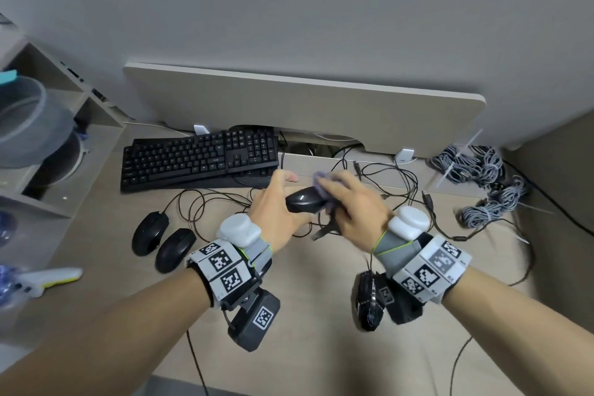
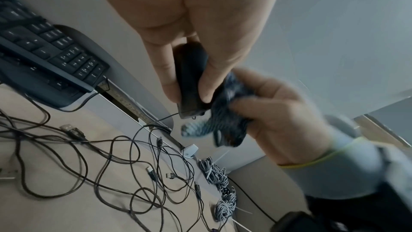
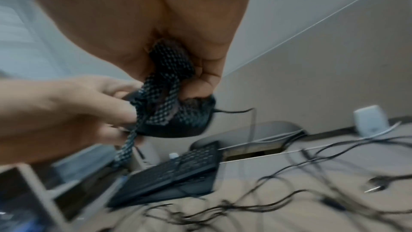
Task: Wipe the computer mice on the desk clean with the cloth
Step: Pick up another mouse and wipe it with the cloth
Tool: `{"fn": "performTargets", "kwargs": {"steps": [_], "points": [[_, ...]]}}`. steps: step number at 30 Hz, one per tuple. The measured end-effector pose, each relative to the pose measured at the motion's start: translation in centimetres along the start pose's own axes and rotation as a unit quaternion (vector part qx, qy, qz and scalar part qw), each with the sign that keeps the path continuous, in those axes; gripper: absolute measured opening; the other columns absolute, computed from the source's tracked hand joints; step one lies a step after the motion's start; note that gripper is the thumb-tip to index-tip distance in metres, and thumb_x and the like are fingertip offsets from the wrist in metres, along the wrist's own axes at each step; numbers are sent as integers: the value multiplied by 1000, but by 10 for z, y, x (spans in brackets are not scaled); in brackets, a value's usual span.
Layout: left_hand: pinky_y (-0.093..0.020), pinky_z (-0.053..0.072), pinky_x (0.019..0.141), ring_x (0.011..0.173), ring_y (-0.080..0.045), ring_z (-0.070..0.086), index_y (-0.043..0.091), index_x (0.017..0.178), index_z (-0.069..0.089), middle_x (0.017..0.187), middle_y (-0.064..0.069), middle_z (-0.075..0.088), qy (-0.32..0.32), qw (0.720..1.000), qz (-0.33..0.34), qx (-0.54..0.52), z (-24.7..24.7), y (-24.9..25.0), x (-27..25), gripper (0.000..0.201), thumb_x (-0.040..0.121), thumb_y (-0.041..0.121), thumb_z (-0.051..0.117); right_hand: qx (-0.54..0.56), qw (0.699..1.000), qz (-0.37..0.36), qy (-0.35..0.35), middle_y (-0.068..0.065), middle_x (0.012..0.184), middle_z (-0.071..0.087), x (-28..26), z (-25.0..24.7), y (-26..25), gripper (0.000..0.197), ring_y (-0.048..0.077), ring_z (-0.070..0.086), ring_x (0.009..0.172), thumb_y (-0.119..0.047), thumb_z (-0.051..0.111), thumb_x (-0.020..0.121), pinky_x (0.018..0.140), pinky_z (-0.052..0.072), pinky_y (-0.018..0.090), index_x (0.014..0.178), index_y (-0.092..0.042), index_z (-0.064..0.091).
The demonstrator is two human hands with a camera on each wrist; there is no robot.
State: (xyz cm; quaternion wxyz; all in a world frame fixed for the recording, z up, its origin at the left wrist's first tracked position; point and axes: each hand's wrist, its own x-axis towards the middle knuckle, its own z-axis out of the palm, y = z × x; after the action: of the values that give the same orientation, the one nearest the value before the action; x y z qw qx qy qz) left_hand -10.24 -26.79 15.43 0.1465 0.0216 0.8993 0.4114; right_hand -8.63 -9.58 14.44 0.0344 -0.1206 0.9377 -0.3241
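Note:
My left hand (image 1: 279,202) holds a black wired mouse (image 1: 303,199) lifted above the desk, fingers and thumb curled round its sides (image 2: 191,77). My right hand (image 1: 350,202) grips a bunched grey-blue patterned cloth (image 1: 321,178) and presses it on the mouse's front end (image 3: 169,105). Two more black mice (image 1: 151,233) (image 1: 175,249) lie side by side on the desk at the left. Under my right wrist lies another black mouse (image 1: 368,302) with silver markings.
A black keyboard (image 1: 199,159) lies at the back of the beige desk (image 1: 305,347). Tangled black cables (image 1: 212,202) cover the middle. Bundles of grey cable (image 1: 482,177) lie at the right. Shelves (image 1: 41,138) with a plastic tub stand left; a white sprayer (image 1: 48,280) lies nearby.

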Motion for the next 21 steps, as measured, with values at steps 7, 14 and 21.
{"fn": "performTargets", "kwargs": {"steps": [7, 14, 21], "points": [[-17, 44, 66, 84, -18, 62, 24, 116, 47, 98, 5, 73, 5, 1000, -8, -21, 3, 3, 0, 61, 69, 29, 85, 0, 999, -39, -1, 7, 132, 47, -8, 5, -11, 59, 30, 58, 106, -10, 41, 75, 79, 53, 36, 133, -16, 45], [-32, 53, 79, 89, -15, 66, 27, 112, 47, 103, 12, 72, 11, 998, -37, -46, -3, 3, -3, 59, 68, 23, 85, 7, 999, -38, 13, 4, 139, 43, -14, 3, 1, 63, 31, 57, 109, -7, 40, 75, 82, 53, 40, 137, -19, 40], [-37, 54, 84, 91, -16, 67, 28, 112, 47, 102, 12, 72, 17, 998, -36, -41, -4, 3, -7, 60, 67, 24, 86, 12, 999, -41, 25, 3, 137, 45, -16, 1, 5, 63, 29, 56, 110, -6, 39, 74, 82, 53, 41, 135, -18, 43]]}}
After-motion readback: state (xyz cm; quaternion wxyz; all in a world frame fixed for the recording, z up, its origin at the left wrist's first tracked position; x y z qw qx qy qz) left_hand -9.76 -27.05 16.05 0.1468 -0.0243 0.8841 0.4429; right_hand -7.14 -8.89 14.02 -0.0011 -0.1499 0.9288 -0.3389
